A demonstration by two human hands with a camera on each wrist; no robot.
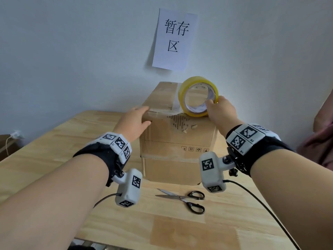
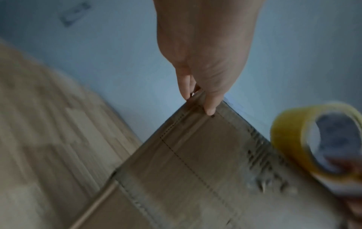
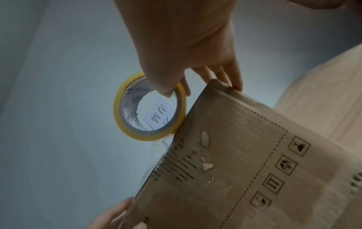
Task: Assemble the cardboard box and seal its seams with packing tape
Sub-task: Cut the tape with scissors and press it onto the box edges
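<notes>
We see a wooden table (image 1: 54, 159) against a pale wall (image 1: 72, 51). On it stands a closed cardboard box (image 1: 176, 141), its top flaps folded down, so nothing inside it shows. The near face carries printed handling symbols and a torn patch by its upper edge.

Our left hand (image 1: 134, 121) rests on the box's top near-left corner. Its fingers lie fairly straight over the top edge and the thumb lies against the near face, pressing down an end of clear tape. The left wrist view is blurred, but it shows the same thing: fingers on the top, thumb on the front face.

Our right hand (image 1: 220, 110) grips a yellow tape roll (image 1: 198, 96). The thumb is hooked inside the core and the fingers wrap the outer rim. The roll stands on edge on the box top, at the near-right edge, touching the cardboard directly below the grip. A clear strip (image 1: 162, 111) runs along the top front edge from the roll to our left hand.

A paper sign (image 1: 174, 40) with Chinese characters hangs on the wall beyond the grip.

Scissors (image 1: 185, 198) with black handles lie on the table, blades parted, nearer to us than the box and well below both hands.
</notes>
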